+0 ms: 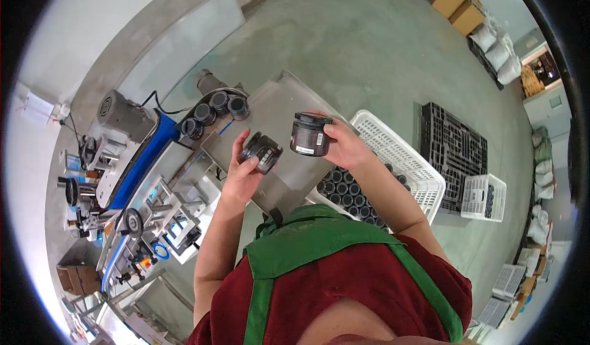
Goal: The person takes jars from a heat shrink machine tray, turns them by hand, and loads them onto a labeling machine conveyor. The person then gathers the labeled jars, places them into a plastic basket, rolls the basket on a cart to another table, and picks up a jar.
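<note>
Left hand [241, 179], near the right end of a row of dark jars [219, 102], is curled partly closed about a tilted jar [268, 153], thumb on its near side. Beneath both hands lies a grey metal tabletop [289, 99]. Just beside the tilted jar, and apart from it, a black-lidded jar [307, 134] is held nearly upright, barcode label [319, 141] showing, by the right hand [345, 143], thumb at its right side. Farther right, a white crate [434, 182] contains more jars [342, 188]; beyond it are a black pallet [452, 142] and, at its near right corner, a smaller basket [500, 197].
</note>
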A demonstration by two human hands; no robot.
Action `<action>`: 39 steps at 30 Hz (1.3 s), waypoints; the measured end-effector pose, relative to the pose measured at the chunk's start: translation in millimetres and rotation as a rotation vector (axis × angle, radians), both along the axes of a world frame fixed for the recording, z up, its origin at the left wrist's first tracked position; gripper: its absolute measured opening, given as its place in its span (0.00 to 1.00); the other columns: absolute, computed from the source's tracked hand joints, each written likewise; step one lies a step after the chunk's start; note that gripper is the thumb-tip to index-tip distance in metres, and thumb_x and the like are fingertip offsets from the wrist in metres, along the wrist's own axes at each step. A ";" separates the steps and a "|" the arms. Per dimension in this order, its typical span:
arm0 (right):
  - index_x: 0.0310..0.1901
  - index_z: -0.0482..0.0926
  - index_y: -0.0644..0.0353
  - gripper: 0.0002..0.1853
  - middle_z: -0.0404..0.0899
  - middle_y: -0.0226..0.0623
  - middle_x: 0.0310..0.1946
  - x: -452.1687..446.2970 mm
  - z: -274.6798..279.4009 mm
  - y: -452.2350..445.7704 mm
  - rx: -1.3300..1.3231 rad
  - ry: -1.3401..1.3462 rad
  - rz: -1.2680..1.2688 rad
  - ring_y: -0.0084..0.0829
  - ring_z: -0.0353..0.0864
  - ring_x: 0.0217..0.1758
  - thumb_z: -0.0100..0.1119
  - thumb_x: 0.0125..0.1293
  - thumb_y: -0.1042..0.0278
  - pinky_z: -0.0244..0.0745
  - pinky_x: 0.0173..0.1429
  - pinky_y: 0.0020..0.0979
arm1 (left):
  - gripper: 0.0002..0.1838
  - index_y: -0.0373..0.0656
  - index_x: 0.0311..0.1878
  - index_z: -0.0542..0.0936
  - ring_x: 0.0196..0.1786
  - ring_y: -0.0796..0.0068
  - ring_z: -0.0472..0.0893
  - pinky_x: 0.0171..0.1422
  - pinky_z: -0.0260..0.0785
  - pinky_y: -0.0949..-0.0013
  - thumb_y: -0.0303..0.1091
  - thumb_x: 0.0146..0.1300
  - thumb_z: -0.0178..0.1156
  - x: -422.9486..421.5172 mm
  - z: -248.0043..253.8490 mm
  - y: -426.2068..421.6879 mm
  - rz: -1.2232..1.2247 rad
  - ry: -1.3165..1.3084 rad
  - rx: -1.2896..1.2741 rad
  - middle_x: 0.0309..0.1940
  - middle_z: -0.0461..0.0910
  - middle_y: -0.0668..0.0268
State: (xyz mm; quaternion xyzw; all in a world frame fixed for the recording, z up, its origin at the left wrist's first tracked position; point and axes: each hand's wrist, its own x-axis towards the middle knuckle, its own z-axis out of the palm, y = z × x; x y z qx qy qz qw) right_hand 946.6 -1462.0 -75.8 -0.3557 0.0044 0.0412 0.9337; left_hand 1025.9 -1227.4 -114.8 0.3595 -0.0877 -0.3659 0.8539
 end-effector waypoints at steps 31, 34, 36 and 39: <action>0.63 0.65 0.62 0.32 0.73 0.37 0.53 24.7 32.0 34.7 -0.376 0.073 -0.066 0.29 0.74 0.55 0.66 0.60 0.62 0.73 0.58 0.33 | 0.38 0.44 0.68 0.63 0.54 0.68 0.78 0.55 0.74 0.60 0.46 0.58 0.67 14.5 33.4 -8.3 -0.081 0.071 -0.279 0.54 0.75 0.63; 0.63 0.65 0.66 0.35 0.75 0.39 0.52 24.0 32.2 34.8 -0.414 0.061 -0.096 0.29 0.76 0.55 0.67 0.58 0.58 0.74 0.58 0.32 | 0.38 0.44 0.68 0.63 0.54 0.68 0.78 0.54 0.75 0.60 0.46 0.57 0.68 15.3 35.2 -9.3 -0.086 0.041 -0.252 0.55 0.75 0.63; 0.63 0.65 0.66 0.35 0.74 0.39 0.53 23.7 29.8 32.9 -0.421 0.052 -0.100 0.29 0.76 0.55 0.67 0.58 0.58 0.74 0.58 0.32 | 0.39 0.44 0.68 0.64 0.54 0.69 0.78 0.54 0.75 0.61 0.46 0.57 0.68 16.4 34.6 -9.5 -0.100 0.019 -0.225 0.55 0.74 0.64; 0.63 0.65 0.66 0.35 0.74 0.39 0.53 21.4 31.4 30.7 -0.424 0.050 -0.106 0.30 0.76 0.55 0.67 0.58 0.59 0.75 0.58 0.32 | 0.39 0.44 0.68 0.64 0.53 0.68 0.78 0.54 0.75 0.60 0.46 0.56 0.68 16.0 34.5 -12.4 -0.108 0.024 -0.216 0.55 0.74 0.64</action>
